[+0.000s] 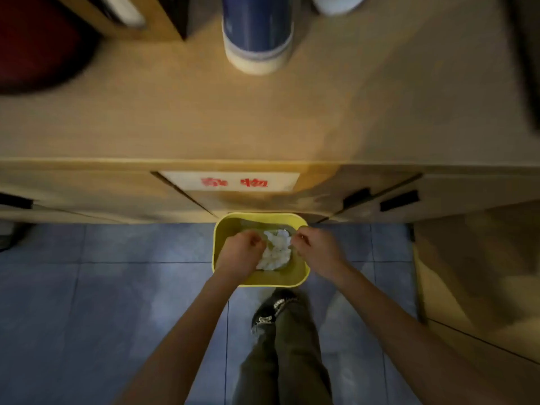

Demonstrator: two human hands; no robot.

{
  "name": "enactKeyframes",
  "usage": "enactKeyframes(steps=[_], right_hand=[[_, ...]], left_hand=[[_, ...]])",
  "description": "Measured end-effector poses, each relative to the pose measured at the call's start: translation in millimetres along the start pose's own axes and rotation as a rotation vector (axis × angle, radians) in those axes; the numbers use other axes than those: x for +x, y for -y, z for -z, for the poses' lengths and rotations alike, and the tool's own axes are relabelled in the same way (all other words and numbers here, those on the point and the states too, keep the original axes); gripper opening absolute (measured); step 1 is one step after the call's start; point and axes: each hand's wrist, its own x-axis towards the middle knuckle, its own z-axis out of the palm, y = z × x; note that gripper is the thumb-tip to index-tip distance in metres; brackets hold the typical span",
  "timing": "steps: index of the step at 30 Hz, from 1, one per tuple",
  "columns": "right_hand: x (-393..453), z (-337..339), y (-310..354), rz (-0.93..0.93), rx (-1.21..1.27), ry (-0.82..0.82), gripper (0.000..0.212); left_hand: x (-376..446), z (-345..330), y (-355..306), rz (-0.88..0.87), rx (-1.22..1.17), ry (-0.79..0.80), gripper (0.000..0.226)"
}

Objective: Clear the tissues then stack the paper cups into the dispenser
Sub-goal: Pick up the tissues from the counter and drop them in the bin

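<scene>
Crumpled tissues (275, 250) already lie in the yellow bin (261, 280) beneath the left hand (240, 252) and right hand (317, 249), each grip curled nearly closed, apparently empty; the dispenser (257, 33) on the surface (175, 124) awaits cups.

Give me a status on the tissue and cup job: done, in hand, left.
Done: white crumpled tissues already lie in the yellow bin on the floor.
In hand: the left hand and right hand hover over the bin with curled fingers; blur hides whether they hold anything.
Left: cup stacking looks unstarted. The blue cylinder on the counter may be the dispenser; no loose cups are in view.
</scene>
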Motion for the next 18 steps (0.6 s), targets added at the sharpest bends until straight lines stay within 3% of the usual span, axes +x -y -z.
enactKeyframes(steps=[10,18], right_hand=[[-60.8,153.8,123.7,0.203,0.063,-0.298,0.011],[-67.7,247.0,159.0,0.279,0.117,-0.464,0.013]], left_hand=[[-68.1,119.5,-147.7,-0.358,0.081,-0.318,0.016],[-84.4,165.3,-230.0,-0.589,0.078,-0.487,0.016]])
